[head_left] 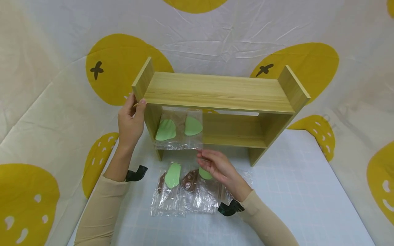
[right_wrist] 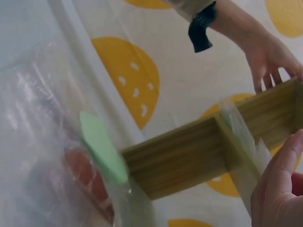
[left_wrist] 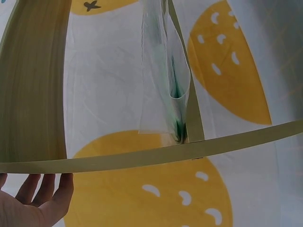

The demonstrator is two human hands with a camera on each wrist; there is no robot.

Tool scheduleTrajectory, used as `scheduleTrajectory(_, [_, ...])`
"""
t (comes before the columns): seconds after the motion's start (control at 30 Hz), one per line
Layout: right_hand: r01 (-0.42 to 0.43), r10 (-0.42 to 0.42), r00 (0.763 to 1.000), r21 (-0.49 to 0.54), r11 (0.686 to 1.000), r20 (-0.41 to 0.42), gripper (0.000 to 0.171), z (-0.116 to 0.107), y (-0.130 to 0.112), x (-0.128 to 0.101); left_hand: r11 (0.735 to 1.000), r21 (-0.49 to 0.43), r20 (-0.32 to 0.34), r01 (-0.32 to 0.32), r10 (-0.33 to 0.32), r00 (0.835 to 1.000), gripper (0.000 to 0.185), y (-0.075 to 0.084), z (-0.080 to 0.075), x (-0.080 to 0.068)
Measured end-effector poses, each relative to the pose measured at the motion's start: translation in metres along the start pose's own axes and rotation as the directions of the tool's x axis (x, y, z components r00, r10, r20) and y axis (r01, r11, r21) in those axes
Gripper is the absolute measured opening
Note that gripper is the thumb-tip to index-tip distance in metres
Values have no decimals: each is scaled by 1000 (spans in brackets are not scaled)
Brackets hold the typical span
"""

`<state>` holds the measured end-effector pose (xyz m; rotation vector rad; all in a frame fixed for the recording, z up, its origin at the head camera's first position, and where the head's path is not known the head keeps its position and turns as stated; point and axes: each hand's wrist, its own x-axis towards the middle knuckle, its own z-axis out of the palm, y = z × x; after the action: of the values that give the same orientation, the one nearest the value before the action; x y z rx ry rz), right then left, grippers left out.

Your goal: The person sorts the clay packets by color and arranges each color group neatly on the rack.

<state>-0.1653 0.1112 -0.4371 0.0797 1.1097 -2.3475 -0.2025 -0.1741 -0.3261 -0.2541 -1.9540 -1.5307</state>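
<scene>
My left hand (head_left: 131, 121) holds the upper left side panel of a wooden shelf (head_left: 215, 90), thumb at the front edge and fingers along the outer face. Two clear plastic bags stand side by side on the shelf's lower board: a left bag with a green piece (head_left: 166, 130) and a right bag with a green piece (head_left: 193, 126). Close to the right bag's lower corner is my right hand (head_left: 220, 167), its fingers loosely bent with nothing visible gripped. In the right wrist view these fingers (right_wrist: 279, 182) are beside the shelf board.
Several clear bags (head_left: 170, 201) with green and brown contents lie overlapping on the white table (head_left: 307, 184) before the shelf, partly under my right hand. A pale cloth with yellow shapes (head_left: 129, 68) hangs behind. Black straps (head_left: 136, 173) are at both wrists.
</scene>
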Motion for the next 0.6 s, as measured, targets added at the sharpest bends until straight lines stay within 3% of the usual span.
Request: scheduleTrajectory(0.6, [27,-44,997,-273,962,-55,48,-70,-1,-42,1000,-25,3,-11,11,1000,42,3,0,1])
